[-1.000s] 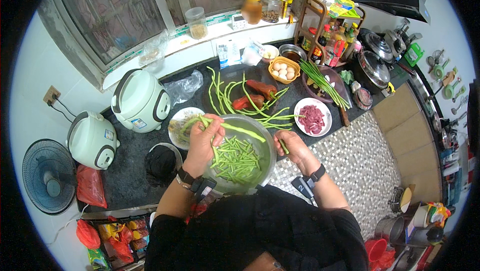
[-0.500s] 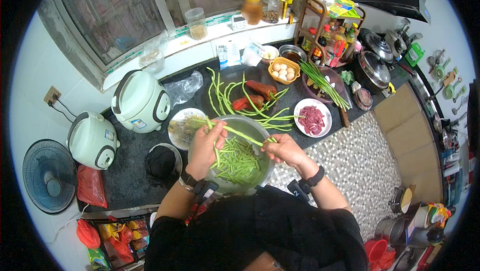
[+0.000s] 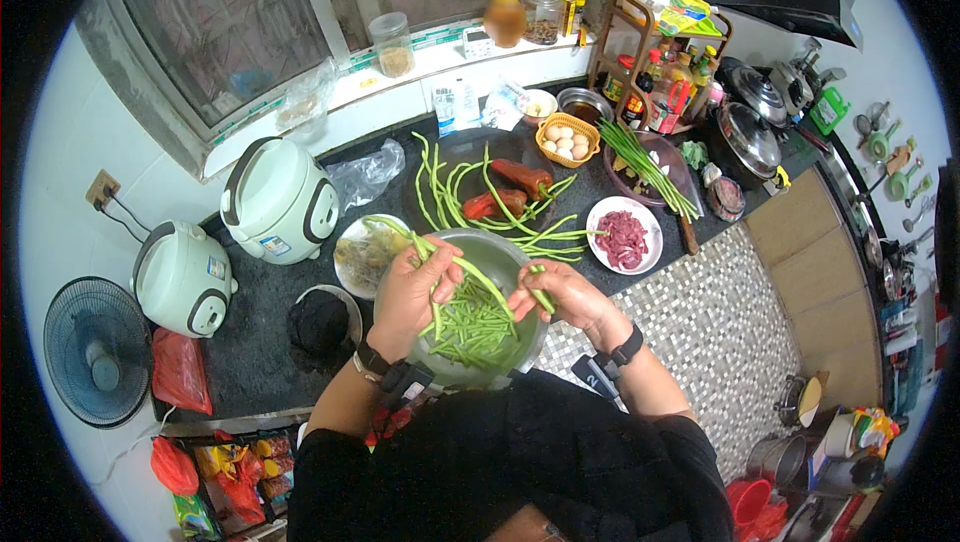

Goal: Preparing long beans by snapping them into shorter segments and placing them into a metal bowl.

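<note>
Both hands pinch one long green bean (image 3: 470,277) over the steel bowl (image 3: 505,254): the left hand (image 3: 408,292) closed on its upper length, the right hand (image 3: 565,294) gripping the near end. A hard snap could probably flick a piece past the rim onto the dark counter (image 3: 255,342).

home kitchen | rice cookers (image 3: 277,200) | spice rack (image 3: 660,67) | pots (image 3: 752,132)
</note>
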### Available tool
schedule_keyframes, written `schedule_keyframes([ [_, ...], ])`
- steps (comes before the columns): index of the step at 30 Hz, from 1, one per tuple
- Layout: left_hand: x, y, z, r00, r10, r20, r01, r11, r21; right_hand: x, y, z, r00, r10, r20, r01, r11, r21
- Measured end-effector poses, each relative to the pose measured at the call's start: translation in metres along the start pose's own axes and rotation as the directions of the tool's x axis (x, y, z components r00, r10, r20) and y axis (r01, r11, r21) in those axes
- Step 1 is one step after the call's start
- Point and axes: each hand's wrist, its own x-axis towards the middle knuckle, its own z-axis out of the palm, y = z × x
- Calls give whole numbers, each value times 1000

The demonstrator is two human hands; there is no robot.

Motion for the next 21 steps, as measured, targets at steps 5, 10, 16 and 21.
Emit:
schedule_keyframes([
  [5, 3, -18, -2, 996, -55, -64, 58, 997, 52, -5, 2, 12, 970, -63, 236, 44, 995, 85],
  [10, 5, -18, -8, 995, 38, -97, -24, 990, 138, -4, 3, 6, 991, -47, 121, 47, 999, 7],
  [16, -2, -3, -6, 971, 180, -160, -117, 933, 341, 5, 10, -1, 988, -90, -129, 54, 963, -264],
  [21, -8, 10, 8, 976, 207, -65, -179, 938, 295, 16, 26, -19, 934, -101, -342, -19, 943, -332],
])
